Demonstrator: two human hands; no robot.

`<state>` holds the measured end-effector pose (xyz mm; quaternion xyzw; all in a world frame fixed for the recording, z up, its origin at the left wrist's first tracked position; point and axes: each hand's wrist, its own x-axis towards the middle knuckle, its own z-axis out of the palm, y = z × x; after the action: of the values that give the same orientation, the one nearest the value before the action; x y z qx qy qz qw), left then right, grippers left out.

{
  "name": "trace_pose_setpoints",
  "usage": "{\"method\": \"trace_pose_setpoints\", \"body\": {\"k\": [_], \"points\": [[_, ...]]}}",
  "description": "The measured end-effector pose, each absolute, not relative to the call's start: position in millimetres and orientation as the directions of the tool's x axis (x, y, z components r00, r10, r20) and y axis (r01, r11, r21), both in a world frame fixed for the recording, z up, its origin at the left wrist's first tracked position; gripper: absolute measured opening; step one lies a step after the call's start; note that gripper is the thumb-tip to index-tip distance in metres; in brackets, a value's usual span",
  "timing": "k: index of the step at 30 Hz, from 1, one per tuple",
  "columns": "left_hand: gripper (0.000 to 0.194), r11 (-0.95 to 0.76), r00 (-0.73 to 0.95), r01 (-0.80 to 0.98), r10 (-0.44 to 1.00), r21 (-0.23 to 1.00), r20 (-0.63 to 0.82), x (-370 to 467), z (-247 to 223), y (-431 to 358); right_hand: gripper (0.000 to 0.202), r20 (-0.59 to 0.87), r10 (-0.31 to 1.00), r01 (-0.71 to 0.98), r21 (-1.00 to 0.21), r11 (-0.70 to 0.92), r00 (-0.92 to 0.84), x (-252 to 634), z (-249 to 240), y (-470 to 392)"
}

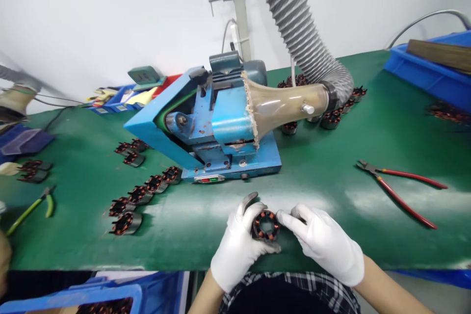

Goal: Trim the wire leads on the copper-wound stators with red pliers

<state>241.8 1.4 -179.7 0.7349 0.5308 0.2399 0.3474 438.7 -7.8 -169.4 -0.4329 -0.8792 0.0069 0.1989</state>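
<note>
My left hand [235,248], in a white glove with greyed fingertips, is closed around a motor stator [270,237]. The stator is a dark ring with copper windings, its open centre facing up toward me. From the other side my gloved right hand [326,240] comes in, its fingertips at the ring's right edge. Those fingers are bent together, and whether a wire lies between them is too small to tell. Both hands are low over the front of the green bench [191,235], in front of a blue belt-driven machine [231,115].
More stators [140,195] stand in a slanting row on the left, others behind the machine. Red-handled cutters [401,176] lie open at right; green-handled pliers [31,208] lie at far left, near another person's arm [3,257]. Blue bins [427,71] and a grey hose [294,14] flank the machine.
</note>
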Motion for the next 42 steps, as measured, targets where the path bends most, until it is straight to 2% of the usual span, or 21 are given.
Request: {"method": "trace_pose_setpoints", "body": {"k": [2, 4, 6, 9, 11, 12, 14, 16, 18, 21, 23, 24, 26, 28, 31, 33, 35, 37, 38, 40, 42], "points": [[0.066, -0.078, 0.282, 0.497, 0.957, 0.864, -0.075, 245.7, -173.9, -4.4, 0.041, 0.333, 0.767, 0.733, -0.249, 0.633, -0.549, 441.1, -153.3, -7.1], [0.058, 0.034, 0.258, 0.366, 0.956, 0.930, -0.137, 248.9, -166.2, -9.0, 0.035, 0.301, 0.792, 0.675, -0.415, 0.610, -0.532, 441.8, -141.4, -5.4], [0.052, 0.071, 0.241, 0.240, 0.962, 0.968, -0.130, 250.3, -158.0, -11.4, 0.029, 0.287, 0.818, 0.590, -0.578, 0.563, -0.499, 440.4, -134.5, -4.0], [0.028, -0.069, 0.263, 0.089, 0.964, 0.994, 0.044, 248.4, -148.0, -12.8, 0.025, 0.254, 0.878, 0.530, -0.717, 0.453, -0.407, 434.2, -129.6, -4.0], [0.007, -0.239, 0.272, 0.110, 0.941, 0.965, 0.202, 245.5, -145.1, -14.8, 0.023, 0.146, 0.931, 0.490, -0.817, 0.304, -0.334, 429.3, -127.4, -5.0], [0.008, -0.320, 0.260, 0.166, 0.927, 0.933, 0.271, 244.1, -144.9, -16.4, 0.022, 0.066, 0.950, 0.443, -0.873, 0.202, -0.304, 427.2, -126.3, -5.3], [0.031, -0.418, 0.229, 0.349, 0.906, 0.838, 0.356, 241.8, -146.4, -20.0, 0.022, -0.113, 0.947, 0.293, -0.956, -0.021, -0.302, 424.9, -124.5, -5.3], [0.056, -0.440, 0.254, 0.469, 0.897, 0.765, 0.361, 240.1, -147.6, -22.5, 0.022, -0.240, 0.909, 0.159, -0.968, -0.196, -0.340, 424.5, -123.9, -5.2], [0.059, -0.421, 0.335, 0.459, 0.898, 0.782, 0.286, 239.0, -145.4, -22.5, 0.022, -0.254, 0.903, 0.148, -0.965, -0.215, -0.347, 424.9, -124.8, -6.3], [0.043, -0.364, 0.439, 0.352, 0.878, 0.862, 0.191, 238.9, -135.6, -19.7, 0.020, -0.071, 0.969, 0.355, -0.935, 0.019, -0.237, 424.8, -127.5, -10.8], [0.031, -0.387, 0.455, 0.342, 0.866, 0.856, 0.209, 240.2, -129.7, -18.0, 0.019, 0.071, 0.981, 0.464, -0.873, 0.149, -0.180, 424.2, -127.7, -14.1], [0.031, -0.412, 0.433, 0.361, 0.868, 0.836, 0.241, 241.1, -128.4, -17.6, 0.019, 0.091, 0.982, 0.468, -0.869, 0.160, -0.167, 424.0, -126.9, -15.2], [0.044, -0.445, 0.338, 0.452, 0.888, 0.773, 0.313, 243.4, -130.1, -17.4, 0.018, 0.002, 0.981, 0.355, -0.932, 0.071, -0.193, 423.7, -124.0, -16.2], [0.061, -0.432, 0.271, 0.534, 0.901, 0.727, 0.337, 245.7, -136.3, -17.2, 0.018, -0.155, 0.955, 0.154, -0.981, -0.119, -0.252, 423.6, -121.2, -15.8], [0.062, -0.364, 0.301, 0.489, 0.923, 0.792, 0.238, 248.7, -145.8, -16.1, 0.018, -0.269, 0.928, -0.066, -0.953, -0.295, -0.259, 423.4, -121.9, -15.3], [0.054, -0.274, 0.300, 0.400, 0.941, 0.875, 0.157, 249.9, -147.4, -15.5, 0.018, -0.245, 0.943, -0.058, -0.963, -0.264, -0.223, 423.8, -125.8, -15.7], [0.039, -0.236, 0.309, 0.310, 0.941, 0.921, 0.136, 249.3, -144.4, -15.9, 0.015, -0.163, 0.969, 0.061, -0.986, -0.154, -0.185, 424.3, -129.9, -16.1], [0.018, -0.310, 0.373, 0.266, 0.906, 0.913, 0.198, 246.4, -140.2, -17.0, 0.016, -0.094, 0.982, 0.166, -0.984, -0.066, -0.164, 424.3, -131.8, -15.9], [0.013, -0.379, 0.395, 0.274, 0.882, 0.884, 0.256, 244.4, -139.1, -17.8, 0.017, -0.105, 0.980, 0.171, -0.982, -0.076, -0.171, 424.0, -131.8, -15.4], [0.022, -0.504, 0.379, 0.359, 0.848, 0.785, 0.371, 240.5, -140.5, -19.4, 0.019, -0.200, 0.957, 0.087, -0.979, -0.185, -0.208, 422.6, -130.7, -14.3], [0.044, -0.534, 0.332, 0.476, 0.845, 0.699, 0.419, 238.6, -145.6, -19.8, 0.022, -0.283, 0.928, -0.024, -0.954, -0.298, -0.242, 420.5, -130.3, -13.7]]}}
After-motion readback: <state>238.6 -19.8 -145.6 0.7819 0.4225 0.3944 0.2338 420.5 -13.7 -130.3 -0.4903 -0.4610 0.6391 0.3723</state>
